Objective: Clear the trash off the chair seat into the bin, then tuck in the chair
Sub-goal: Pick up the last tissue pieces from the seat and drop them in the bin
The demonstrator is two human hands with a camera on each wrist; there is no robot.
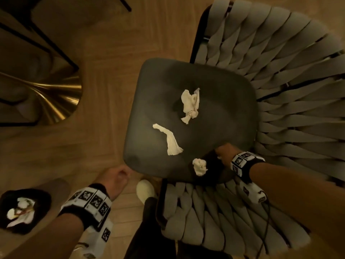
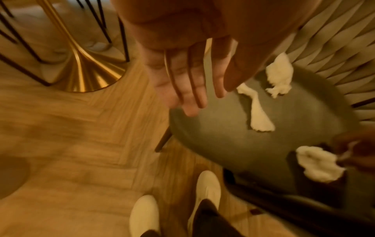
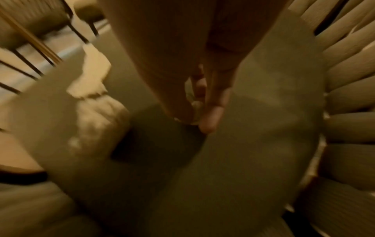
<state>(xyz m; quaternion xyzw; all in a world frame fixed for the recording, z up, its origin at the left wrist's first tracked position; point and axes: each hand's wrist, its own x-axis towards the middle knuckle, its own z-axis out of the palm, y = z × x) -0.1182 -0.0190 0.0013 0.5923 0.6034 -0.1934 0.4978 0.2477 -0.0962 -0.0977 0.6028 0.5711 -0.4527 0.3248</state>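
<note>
Dark seat (image 1: 220, 101) holds tissue scraps (image 1: 190, 103); herringbone wood floor (image 1: 112, 53).

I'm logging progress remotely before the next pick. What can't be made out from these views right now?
- Right hand: a white scrap shows between its fingers, but the head view hides the grip and the right wrist view is blurred; its size is unclear.
- Bin: cut by the head view's left edge; the tissue count inside is unreadable.
- Chair seat: the right wrist and its shadow cover the near corner by the balled tissue.
</note>
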